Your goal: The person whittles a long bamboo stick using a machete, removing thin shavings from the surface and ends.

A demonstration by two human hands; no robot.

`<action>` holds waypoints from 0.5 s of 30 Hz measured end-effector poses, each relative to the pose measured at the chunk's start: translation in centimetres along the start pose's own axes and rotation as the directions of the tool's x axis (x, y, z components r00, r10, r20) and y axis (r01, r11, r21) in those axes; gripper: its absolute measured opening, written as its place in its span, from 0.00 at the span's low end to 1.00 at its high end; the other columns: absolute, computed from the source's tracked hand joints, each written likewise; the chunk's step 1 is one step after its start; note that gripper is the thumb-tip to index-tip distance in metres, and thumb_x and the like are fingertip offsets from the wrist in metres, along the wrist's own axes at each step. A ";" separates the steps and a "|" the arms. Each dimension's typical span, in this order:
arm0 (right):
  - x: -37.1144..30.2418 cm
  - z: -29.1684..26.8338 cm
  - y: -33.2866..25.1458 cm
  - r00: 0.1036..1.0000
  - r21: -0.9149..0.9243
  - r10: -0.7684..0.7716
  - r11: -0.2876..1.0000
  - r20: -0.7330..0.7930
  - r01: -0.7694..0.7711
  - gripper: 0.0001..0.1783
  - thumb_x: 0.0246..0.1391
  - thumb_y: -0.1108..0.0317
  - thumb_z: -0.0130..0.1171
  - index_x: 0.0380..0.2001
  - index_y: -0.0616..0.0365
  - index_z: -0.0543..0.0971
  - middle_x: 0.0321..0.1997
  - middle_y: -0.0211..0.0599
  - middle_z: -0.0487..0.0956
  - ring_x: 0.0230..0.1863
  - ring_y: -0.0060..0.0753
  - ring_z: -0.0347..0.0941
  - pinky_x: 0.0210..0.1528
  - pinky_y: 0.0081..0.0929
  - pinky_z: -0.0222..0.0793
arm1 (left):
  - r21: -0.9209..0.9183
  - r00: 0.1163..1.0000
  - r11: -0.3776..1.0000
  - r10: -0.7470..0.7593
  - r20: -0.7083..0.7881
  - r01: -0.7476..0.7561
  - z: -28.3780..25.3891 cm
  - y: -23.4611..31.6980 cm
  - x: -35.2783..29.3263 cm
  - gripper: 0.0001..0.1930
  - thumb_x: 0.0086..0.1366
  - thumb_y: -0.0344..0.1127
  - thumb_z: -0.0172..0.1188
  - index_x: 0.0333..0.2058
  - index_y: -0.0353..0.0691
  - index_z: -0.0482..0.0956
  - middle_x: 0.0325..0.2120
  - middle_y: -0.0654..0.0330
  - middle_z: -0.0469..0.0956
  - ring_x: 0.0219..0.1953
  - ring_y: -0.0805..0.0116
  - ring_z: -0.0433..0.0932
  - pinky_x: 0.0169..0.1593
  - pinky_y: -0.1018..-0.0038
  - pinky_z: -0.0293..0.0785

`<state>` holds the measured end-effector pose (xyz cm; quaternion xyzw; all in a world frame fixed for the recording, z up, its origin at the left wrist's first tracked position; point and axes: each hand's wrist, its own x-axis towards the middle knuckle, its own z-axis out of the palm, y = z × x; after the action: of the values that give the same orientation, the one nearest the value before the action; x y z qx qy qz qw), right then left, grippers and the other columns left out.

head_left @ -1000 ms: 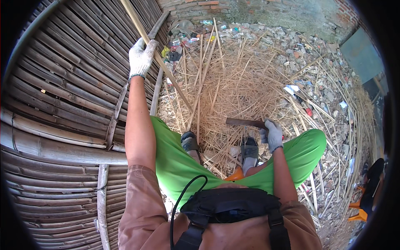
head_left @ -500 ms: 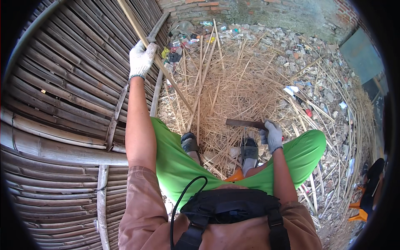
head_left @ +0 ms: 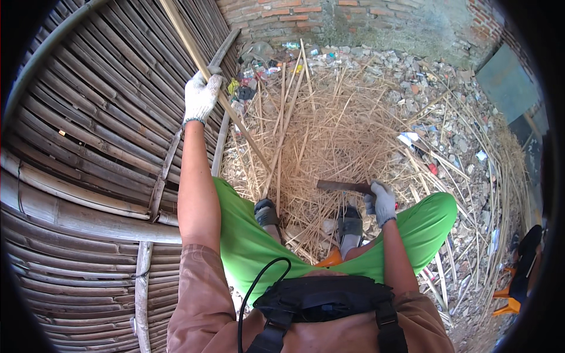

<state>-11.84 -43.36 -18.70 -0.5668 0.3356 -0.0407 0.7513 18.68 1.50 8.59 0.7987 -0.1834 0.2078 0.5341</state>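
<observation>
My left hand (head_left: 200,97), in a white knit glove, is raised and closed around a long pale bamboo strip (head_left: 247,135) that slants from the upper left down to the ground by my feet. My right hand (head_left: 381,202), also gloved, grips the handle of a dark flat-bladed knife (head_left: 341,186); the blade points left, level, just above my right sandal (head_left: 351,225). I sit with knees apart in bright green trousers, my left sandal (head_left: 266,212) next to the strip's lower end.
A wall of woven split bamboo (head_left: 88,147) fills the left side. Straw-coloured shavings and thin bamboo slivers (head_left: 329,129) cover the ground ahead. Rubble and litter lie before a brick wall (head_left: 353,17). An orange object (head_left: 511,299) stands at the far right.
My left hand has slid slightly up along the bamboo strip. The right hand and knife have stayed in place.
</observation>
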 end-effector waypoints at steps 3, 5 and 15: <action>0.2 0.0 0.1 1.000 -0.011 0.008 1.000 -0.015 -0.008 0.19 0.68 0.60 0.58 0.58 0.53 0.81 0.24 0.34 0.82 0.15 0.27 0.73 0.15 0.29 0.70 | 0.008 0.999 1.000 -0.003 -0.032 0.003 -0.1 -0.8 0.4 0.12 0.73 0.28 0.61 0.52 0.32 0.84 0.39 0.59 0.88 0.41 0.70 0.86 0.52 0.70 0.83; 0.4 -0.1 0.2 1.000 -0.007 -0.009 1.000 0.004 0.009 0.22 0.70 0.57 0.57 0.62 0.52 0.79 0.23 0.34 0.82 0.14 0.27 0.73 0.14 0.29 0.70 | -0.011 0.998 0.999 0.046 -0.040 -0.047 -0.1 -1.1 0.5 0.12 0.73 0.28 0.60 0.52 0.32 0.84 0.40 0.59 0.88 0.43 0.70 0.86 0.54 0.70 0.83; -0.1 0.0 -0.2 1.000 -0.025 0.015 1.000 -0.011 -0.015 0.24 0.70 0.56 0.56 0.64 0.54 0.79 0.23 0.34 0.82 0.14 0.28 0.73 0.14 0.29 0.71 | -0.092 1.000 0.996 0.015 -0.001 -0.015 -0.3 -1.4 0.6 0.14 0.76 0.27 0.57 0.55 0.30 0.82 0.42 0.55 0.89 0.46 0.65 0.87 0.57 0.66 0.84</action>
<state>-11.87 -43.34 -18.50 -0.5734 0.3445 -0.0341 0.7425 19.84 2.29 7.91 0.7717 -0.1987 0.2034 0.5689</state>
